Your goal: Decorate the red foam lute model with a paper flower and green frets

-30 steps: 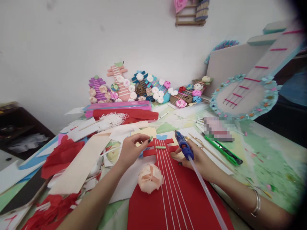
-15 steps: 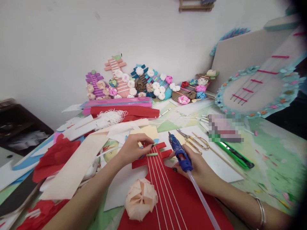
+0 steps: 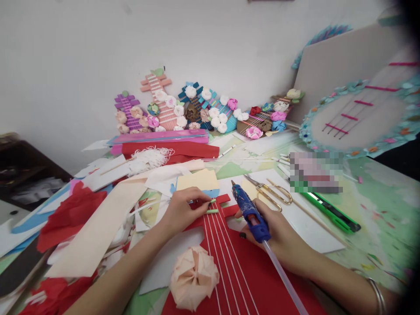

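My left hand (image 3: 182, 210) is over the top of the neck of a red paper lute (image 3: 259, 280), its thumb and fingers pinching a small light-green strip (image 3: 213, 201) against the white strings. Just below that strip, a second green strip (image 3: 212, 211) lies across the strings. In my right hand (image 3: 278, 234) is a blue glue gun (image 3: 251, 214), nozzle pointing up and away, a long clear glue stick coming out of its back. This hand is beside the lute's right pegs. A peach paper flower (image 3: 194, 278) sits on the left of the lute's body.
Gold-handled scissors (image 3: 274, 192) and a green utility knife (image 3: 331, 212) lie to the right. Red crepe paper (image 3: 72, 214), a peach strip (image 3: 95, 236) and tangled white string (image 3: 151, 159) cover the left side. Several flowered paper instruments (image 3: 160, 105) lean on the back wall.
The view has shifted slightly. My left fingers remain at the lute's top, with the pinched green strip now showing more plainly. My right hand still holds the glue gun in nearly the same place.
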Available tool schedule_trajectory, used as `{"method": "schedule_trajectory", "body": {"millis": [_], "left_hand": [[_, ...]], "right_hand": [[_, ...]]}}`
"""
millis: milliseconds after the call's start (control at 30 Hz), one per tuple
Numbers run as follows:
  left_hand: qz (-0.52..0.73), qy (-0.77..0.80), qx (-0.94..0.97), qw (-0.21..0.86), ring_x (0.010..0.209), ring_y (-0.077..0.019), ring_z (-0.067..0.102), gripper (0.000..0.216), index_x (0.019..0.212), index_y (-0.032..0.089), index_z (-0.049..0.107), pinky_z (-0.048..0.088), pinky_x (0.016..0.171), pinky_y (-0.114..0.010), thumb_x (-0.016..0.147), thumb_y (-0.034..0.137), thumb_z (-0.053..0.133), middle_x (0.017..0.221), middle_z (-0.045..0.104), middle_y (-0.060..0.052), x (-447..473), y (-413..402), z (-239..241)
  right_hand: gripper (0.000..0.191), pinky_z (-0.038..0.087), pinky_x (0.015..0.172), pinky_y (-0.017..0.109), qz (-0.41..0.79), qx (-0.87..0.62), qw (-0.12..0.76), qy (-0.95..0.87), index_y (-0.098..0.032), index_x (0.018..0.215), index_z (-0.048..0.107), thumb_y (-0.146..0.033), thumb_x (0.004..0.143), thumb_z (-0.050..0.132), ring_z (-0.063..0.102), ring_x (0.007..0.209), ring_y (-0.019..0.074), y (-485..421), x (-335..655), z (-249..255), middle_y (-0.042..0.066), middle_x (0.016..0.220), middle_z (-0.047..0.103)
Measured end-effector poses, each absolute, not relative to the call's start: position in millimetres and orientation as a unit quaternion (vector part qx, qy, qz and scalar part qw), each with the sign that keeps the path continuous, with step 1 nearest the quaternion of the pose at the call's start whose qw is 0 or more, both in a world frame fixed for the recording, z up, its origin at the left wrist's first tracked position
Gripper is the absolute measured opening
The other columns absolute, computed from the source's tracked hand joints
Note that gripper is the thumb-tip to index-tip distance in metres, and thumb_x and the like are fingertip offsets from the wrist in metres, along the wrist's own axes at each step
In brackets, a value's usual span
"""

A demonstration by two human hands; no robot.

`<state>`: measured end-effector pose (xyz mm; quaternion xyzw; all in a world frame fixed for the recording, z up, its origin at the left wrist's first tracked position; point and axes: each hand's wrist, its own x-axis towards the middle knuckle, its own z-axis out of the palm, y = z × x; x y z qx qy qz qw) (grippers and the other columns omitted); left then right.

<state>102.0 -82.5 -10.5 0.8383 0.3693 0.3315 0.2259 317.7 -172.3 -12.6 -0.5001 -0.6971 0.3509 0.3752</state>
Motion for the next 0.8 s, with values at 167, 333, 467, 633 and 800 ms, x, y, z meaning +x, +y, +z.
{"method": "schedule_trajectory", "body": {"millis": [167,333,467,633,800], "left_hand": [[0.336,0.362,0.841,0.219,0.063,-0.0118,0.058,0.012,0.075,0.015,0.069,0.045,0.059,-0.022,0.075,0.013,0.058,0.071,0.067,-0.005,102,-81,-17],[0.336,0.356,0.845,0.218,0.064,-0.0124,0.060,0.012,0.076,0.015,0.070,0.045,0.059,-0.022,0.075,0.013,0.058,0.071,0.067,-0.005,102,-81,-19],[0.333,0.347,0.850,0.214,0.065,-0.0127,0.060,0.012,0.076,0.015,0.070,0.046,0.060,-0.022,0.074,0.013,0.059,0.071,0.067,-0.005,102,-81,-20],[0.325,0.348,0.852,0.217,0.067,-0.0127,0.061,0.012,0.077,0.016,0.070,0.046,0.061,-0.022,0.075,0.013,0.059,0.072,0.068,-0.005,101,-79,-24],[0.312,0.352,0.855,0.220,0.066,-0.0124,0.060,0.013,0.077,0.016,0.070,0.046,0.061,-0.022,0.075,0.013,0.058,0.073,0.067,-0.005,101,-79,-24]], "right_hand": [[0.019,0.032,0.052,0.021,0.343,-0.508,0.368,-0.699,-0.022,0.075,0.036,-0.025,0.082,0.054,0.046,0.057,0.0112,-173,318,-14,-0.003,0.068,0.054],[0.018,0.032,0.052,0.022,0.339,-0.513,0.362,-0.701,-0.022,0.076,0.037,-0.025,0.082,0.053,0.046,0.057,0.0111,-174,318,-12,-0.002,0.069,0.054],[0.016,0.033,0.052,0.022,0.344,-0.515,0.356,-0.700,-0.022,0.077,0.038,-0.025,0.082,0.053,0.047,0.057,0.0113,-173,318,-12,-0.002,0.070,0.055],[0.017,0.036,0.054,0.022,0.356,-0.514,0.357,-0.694,-0.022,0.077,0.037,-0.025,0.082,0.053,0.050,0.059,0.0119,-173,318,-13,-0.001,0.072,0.057],[0.018,0.039,0.056,0.022,0.362,-0.511,0.355,-0.694,-0.022,0.078,0.038,-0.024,0.080,0.055,0.054,0.063,0.0127,-174,318,-16,-0.002,0.071,0.057]]}}
